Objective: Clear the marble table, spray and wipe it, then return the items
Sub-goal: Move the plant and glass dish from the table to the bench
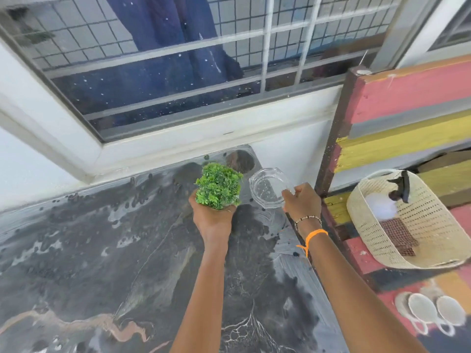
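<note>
A dark grey marble table fills the lower left of the head view. My left hand cups a small green leafy plant from below, over the table's far right corner. Just right of it, my right hand pinches the rim of a clear glass dish, held tilted above the table's right edge. The plant's pot is hidden by leaves and fingers.
A white wall and a barred window stand behind the table. To the right is a striped red, yellow and grey bench holding a woven basket with a spray bottle and a checked cloth inside.
</note>
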